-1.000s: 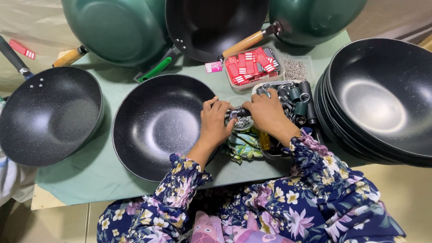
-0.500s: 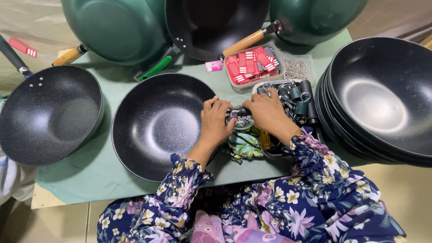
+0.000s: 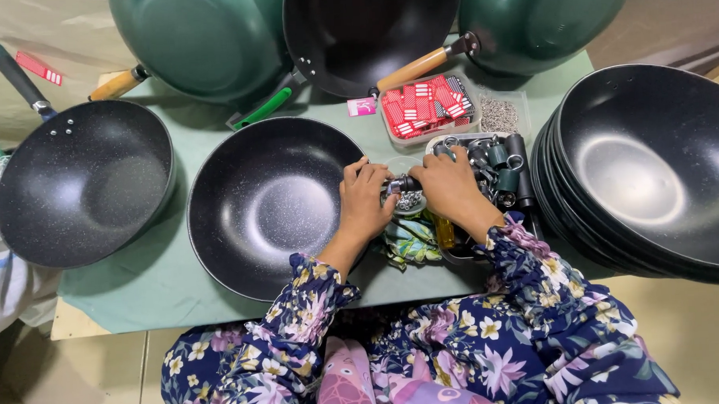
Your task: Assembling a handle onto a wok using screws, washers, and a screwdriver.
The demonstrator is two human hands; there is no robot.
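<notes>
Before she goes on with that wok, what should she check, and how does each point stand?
1. Both hands on the small metal fitting: ok; left hand and right hand pinch it.
2. Handleless wok flat on the green mat: ok.
3. Fitting lined up with the wok rim: cannot tell.
4. Tray of dark parts within reach: ok.
5. Stacked woks steady: cannot tell.

Light is bright and even, falling from above. A broad white glare sits in the stacked black pans (image 3: pixel 645 176) at the table's (image 3: pixel 139 285) right edge, with a softer sheen in the middle wok (image 3: pixel 272 209). Shadows are short and soft. Focus is sharp throughout; wide-angle bending curves the frame edges.
</notes>
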